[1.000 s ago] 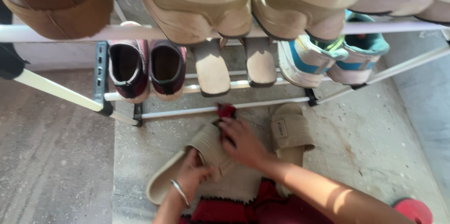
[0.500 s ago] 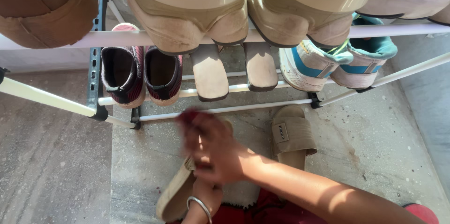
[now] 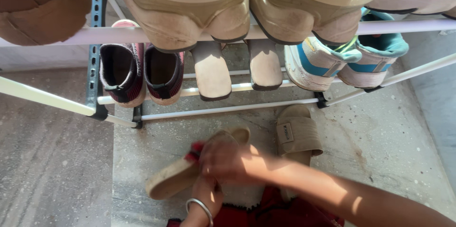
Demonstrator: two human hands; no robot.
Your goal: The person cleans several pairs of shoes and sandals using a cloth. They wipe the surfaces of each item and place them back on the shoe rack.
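Tan slide sandal (image 3: 175, 179) tilted above the floor (image 3: 61, 170), below the shoe rack (image 3: 228, 110). Left hand (image 3: 206, 193) fingers grip it underneath; right hand (image 3: 225, 160) presses a red cloth (image 3: 194, 152) on it, fingers curled.

A white-railed shoe rack (image 3: 228, 110) holds maroon shoes (image 3: 140, 72), tan sandals (image 3: 235, 68) and blue-and-white sneakers (image 3: 346, 61).

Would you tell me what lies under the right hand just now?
Under the right hand lies a red cloth on a tan slide sandal; the sandal's strap is covered, so it cannot be seen.
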